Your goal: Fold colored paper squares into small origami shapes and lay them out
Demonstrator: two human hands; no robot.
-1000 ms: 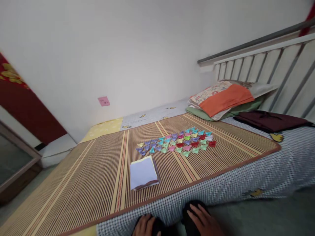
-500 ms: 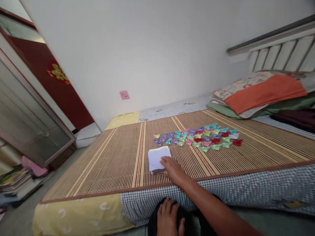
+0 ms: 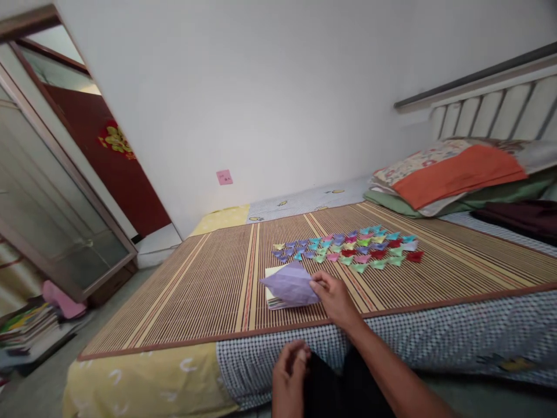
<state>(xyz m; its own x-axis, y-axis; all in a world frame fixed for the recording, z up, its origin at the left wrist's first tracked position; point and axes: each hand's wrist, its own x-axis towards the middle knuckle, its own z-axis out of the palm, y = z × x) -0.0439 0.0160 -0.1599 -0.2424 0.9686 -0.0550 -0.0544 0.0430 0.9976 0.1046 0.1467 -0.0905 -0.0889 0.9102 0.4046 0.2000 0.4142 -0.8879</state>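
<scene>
My right hand (image 3: 338, 300) pinches a purple sheet (image 3: 292, 284) by its 3 o'clock corner, over the paper stack (image 3: 274, 303) on a striped mat (image 3: 195, 290). Folded papers (image 3: 349, 253) lie toward 2 o'clock. My left hand (image 3: 290, 374), at 6 o'clock, is curled; whether its fingertips meet, I cannot tell.

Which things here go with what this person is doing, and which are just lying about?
In use:
- purple sheet, pinched in the right hand's fingers
- paper stack, under the sheet
- folded paper pieces, untouched but probably related

Apparently just lying about:
- pillows
- dark cloth
- pink item
</scene>
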